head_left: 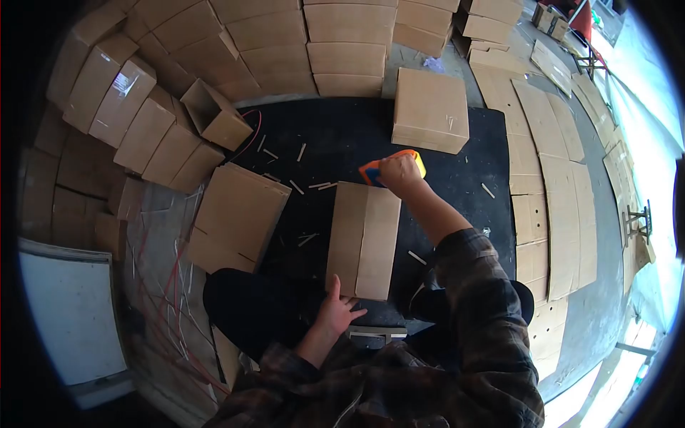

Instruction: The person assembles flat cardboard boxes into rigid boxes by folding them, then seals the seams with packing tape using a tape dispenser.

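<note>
A long closed cardboard box [364, 239] lies on the black mat [321, 128], directly in front of me. My right hand [400, 171] is closed around an orange, yellow and blue tool [419, 161] at the box's far end; part of the tool is hidden by the hand. At the near end of the box, my left hand [337, 312] has its fingers apart, with the thumb by the box's near left corner, and nothing is in it.
Flattened cardboard [239, 214] lies to the left. A closed box [431, 108] stands at the back right, an open box [215, 114] at the back left. Stacked boxes [349, 53] line the back. Small strips litter the mat, and flat sheets [564, 207] lie right.
</note>
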Demonstrator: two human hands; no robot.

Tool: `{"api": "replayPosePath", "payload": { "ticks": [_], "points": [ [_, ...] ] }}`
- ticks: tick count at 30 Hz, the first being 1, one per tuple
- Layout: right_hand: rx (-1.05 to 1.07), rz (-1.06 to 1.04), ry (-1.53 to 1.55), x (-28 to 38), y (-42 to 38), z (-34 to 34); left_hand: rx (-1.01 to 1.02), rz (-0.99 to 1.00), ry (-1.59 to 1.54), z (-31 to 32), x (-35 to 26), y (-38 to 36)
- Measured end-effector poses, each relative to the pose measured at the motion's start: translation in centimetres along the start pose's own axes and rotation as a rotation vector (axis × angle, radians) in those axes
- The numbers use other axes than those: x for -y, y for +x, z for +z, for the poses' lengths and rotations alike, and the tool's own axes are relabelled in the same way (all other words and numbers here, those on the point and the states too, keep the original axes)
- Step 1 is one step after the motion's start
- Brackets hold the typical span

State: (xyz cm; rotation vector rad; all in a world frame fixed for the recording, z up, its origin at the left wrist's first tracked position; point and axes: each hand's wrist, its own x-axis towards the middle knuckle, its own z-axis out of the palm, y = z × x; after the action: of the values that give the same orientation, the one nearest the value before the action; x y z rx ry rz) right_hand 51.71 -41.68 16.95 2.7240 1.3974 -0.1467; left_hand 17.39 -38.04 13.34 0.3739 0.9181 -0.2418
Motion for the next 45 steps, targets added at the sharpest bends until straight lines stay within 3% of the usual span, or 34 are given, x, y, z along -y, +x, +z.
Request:
{"api": "replayPosePath", "payload": {
  "ticks": [2, 5, 7, 11, 12, 16, 22, 25, 27, 28, 30, 32, 34, 35, 39, 41, 42, 43, 45],
  "points": [
    [0.128, -0.092, -0.218, -1.0, -1.3, 0.2, -0.180, 0.083, 0.120, 0.7, -0.2, 0.1],
    [0.270, 0.035, -0.119, -2.6, -6.3, -0.9, -0.390, 0.280, 0.242, 0.8, -2.8, 1.9],
    [0.303, 0.094, -0.060, -3.1, -10.2, -1.3, -0.428, 0.588, 0.526, -0.6, -4.9, 4.4],
    [0.444, 0.294, -0.001, -3.1, -15.4, -1.9, -0.436, 0.731, 0.923, 3.3, -10.0, 4.3],
    [0.474, 0.293, 0.006, -3.1, -16.3, -2.1, -0.554, 0.757, 1.127, 5.3, -10.6, 3.6],
    [0.532, 0.382, 0.117, -3.7, -17.5, 0.2, -0.530, 0.885, 1.342, 2.8, -11.0, 8.1],
    [0.486, 0.476, 0.084, -5.8, -16.8, 0.9, -0.539, 0.937, 1.308, 1.0, -11.0, 9.4],
    [0.330, 0.598, 0.088, -9.2, -17.3, -1.3, -0.462, 0.881, 1.149, 2.0, -11.1, 9.0],
    [0.253, 0.554, 0.113, -12.2, -18.3, -2.1, -0.864, 1.233, 1.483, 4.6, -10.9, 6.8],
    [0.254, 0.576, 0.199, -13.2, -18.7, -3.4, -0.859, 1.232, 1.486, 5.8, -11.3, 6.6],
    [0.276, 0.598, 0.194, -14.5, -19.0, -3.7, -0.561, 1.454, 1.609, 8.7, -13.0, 7.2],
    [0.317, 0.617, 0.153, -16.1, -18.7, -2.8, -0.449, 1.487, 1.753, 13.2, -14.0, 8.7],
    [0.223, 0.587, 0.084, -17.5, -18.1, 0.4, -0.337, 1.506, 1.840, 17.7, -14.9, 12.0],
    [0.321, 0.600, 0.049, -18.5, -16.8, 2.1, -0.270, 1.521, 1.882, 20.0, -15.3, 14.0],
    [0.382, 0.549, 0.032, -19.6, -11.4, 4.8, -0.084, 1.531, 1.991, 27.3, -15.6, 24.7],
    [0.322, 0.527, 0.074, -21.1, -8.3, 7.1, -0.018, 1.441, 1.864, 30.8, -15.7, 29.7],
    [0.299, 0.537, 0.091, -21.7, -6.8, 7.8, -0.030, 1.483, 1.648, 31.5, -15.7, 33.8],
    [0.274, 0.546, 0.110, -22.2, -5.3, 8.4, -0.025, 1.478, 1.655, 33.0, -15.9, 35.9],
    [0.232, 0.541, 0.116, -22.9, -2.8, 9.9, -0.195, 1.268, 1.547, 35.2, -16.0, 39.2]
  ]
}}
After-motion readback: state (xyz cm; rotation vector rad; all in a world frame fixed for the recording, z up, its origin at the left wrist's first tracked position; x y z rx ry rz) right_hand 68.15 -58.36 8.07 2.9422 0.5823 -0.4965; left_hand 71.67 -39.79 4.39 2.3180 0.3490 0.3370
